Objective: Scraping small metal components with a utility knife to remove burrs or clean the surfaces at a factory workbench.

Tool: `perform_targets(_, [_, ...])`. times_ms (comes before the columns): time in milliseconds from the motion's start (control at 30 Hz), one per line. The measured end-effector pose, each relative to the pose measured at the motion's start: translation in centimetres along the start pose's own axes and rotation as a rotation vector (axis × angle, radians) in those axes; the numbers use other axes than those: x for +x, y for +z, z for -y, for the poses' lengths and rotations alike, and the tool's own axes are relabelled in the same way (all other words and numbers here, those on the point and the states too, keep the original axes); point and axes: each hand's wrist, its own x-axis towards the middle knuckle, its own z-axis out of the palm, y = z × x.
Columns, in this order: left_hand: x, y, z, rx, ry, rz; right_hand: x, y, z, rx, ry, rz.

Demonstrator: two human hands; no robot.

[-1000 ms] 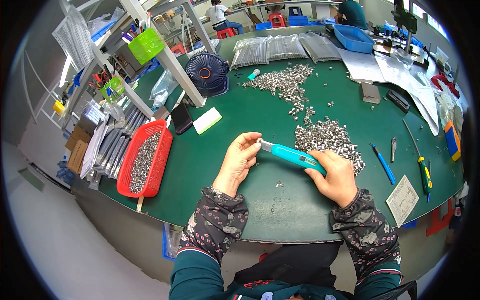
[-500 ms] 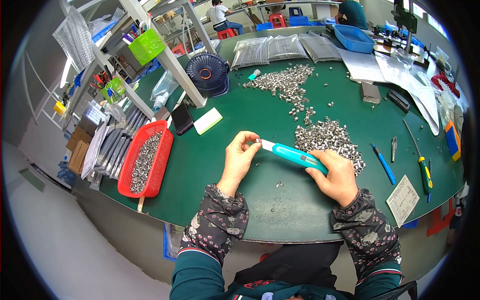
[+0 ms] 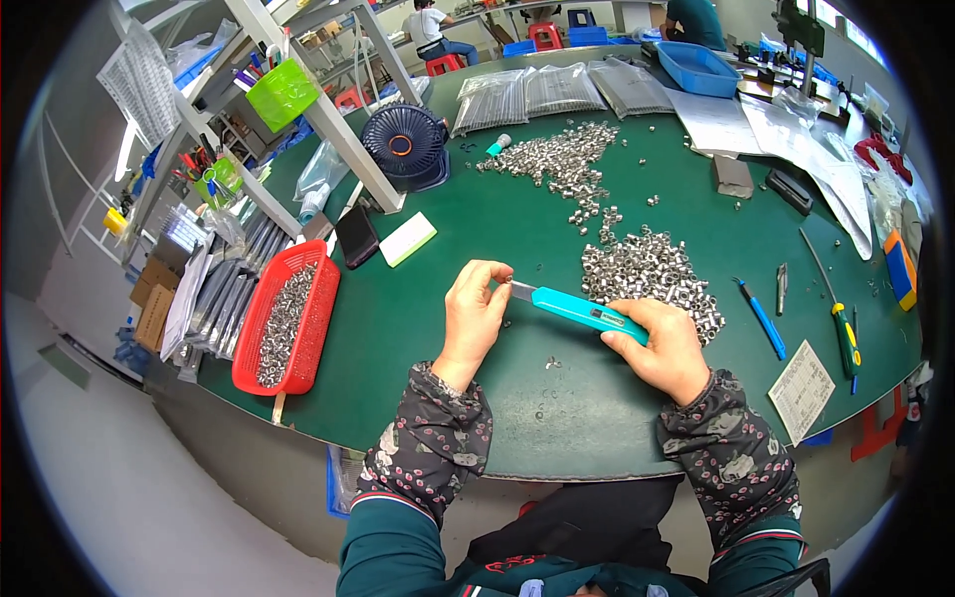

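My right hand (image 3: pixel 659 343) is wrapped round the turquoise handle of a utility knife (image 3: pixel 587 312). Its blade points left and meets the fingertips of my left hand (image 3: pixel 476 310). Between that thumb and forefinger I pinch a small metal ring (image 3: pixel 508 280), mostly covered by the fingers. Just beyond the knife lies a heap of short silver metal rings (image 3: pixel 647 274). A few tiny metal scraps (image 3: pixel 553 363) rest on the green table (image 3: pixel 587 428) between my forearms.
A red basket (image 3: pixel 323 323) of metal rings stands at the left, near a phone (image 3: pixel 356 237) and a fan (image 3: pixel 403 145). More rings (image 3: pixel 557 159) spread further back. On the right lie a blue-handled tool (image 3: pixel 764 323), a screwdriver (image 3: pixel 844 333) and a printed card (image 3: pixel 802 392).
The knife has turned slightly, so its blade looks darker now, and the tip stays at my left fingertips. Both hands keep nearly the same place; the whole view has shifted a little.
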Motion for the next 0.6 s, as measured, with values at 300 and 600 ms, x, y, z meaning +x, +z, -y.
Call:
perform_targets(300, [0.3, -0.4, 0.9, -0.736, -0.528, 0.077, 0.9, -1.5, 0.2, 0.342, 0.113, -0.314])
perform_targets(600, [1.2, 3.2, -0.9, -0.201, -0.362, 0.393, 1.0, -1.5, 0.1, 0.462, 0.177, -0.413])
